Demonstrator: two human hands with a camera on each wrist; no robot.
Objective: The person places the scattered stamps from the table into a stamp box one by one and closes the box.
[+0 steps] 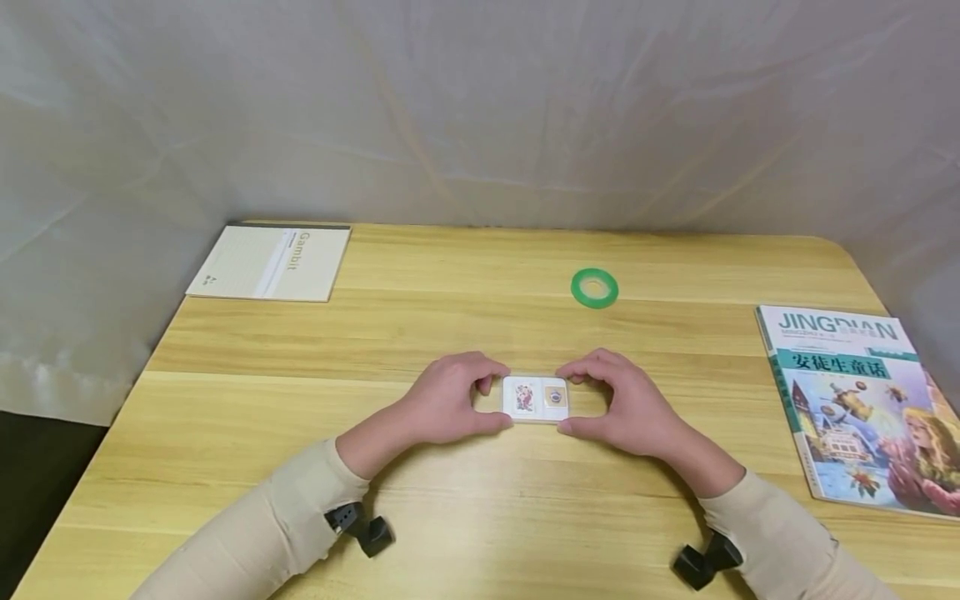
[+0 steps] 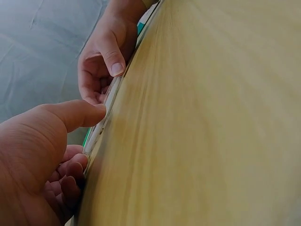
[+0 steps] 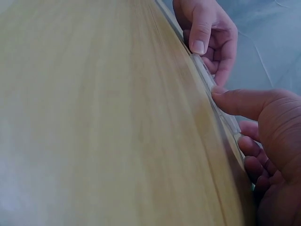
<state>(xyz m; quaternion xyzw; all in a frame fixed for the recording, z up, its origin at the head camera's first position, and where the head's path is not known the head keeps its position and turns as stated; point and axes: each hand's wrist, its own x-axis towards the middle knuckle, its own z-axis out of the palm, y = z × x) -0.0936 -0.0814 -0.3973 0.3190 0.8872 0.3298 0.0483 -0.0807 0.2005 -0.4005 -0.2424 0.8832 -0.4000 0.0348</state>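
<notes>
A small flat white case (image 1: 534, 398) with clear edges lies low over the table, two little pictures on its upper face. My left hand (image 1: 456, 398) pinches its left end, with the thumb at the near corner and a finger at the far one. At the other end my right hand (image 1: 626, 400) grips it the same way. In the left wrist view the thin clear edge of the case (image 2: 111, 97) shows between both hands. From the right wrist, the case (image 3: 207, 77) appears nearly edge-on, close over the wood.
Beyond the hands lies a green tape roll (image 1: 595, 288). A cream notebook (image 1: 268, 262) rests at the back left, and a colourful book (image 1: 862, 408) at the right edge. Pale cloth (image 1: 480, 108) hangs behind the wooden table (image 1: 480, 508).
</notes>
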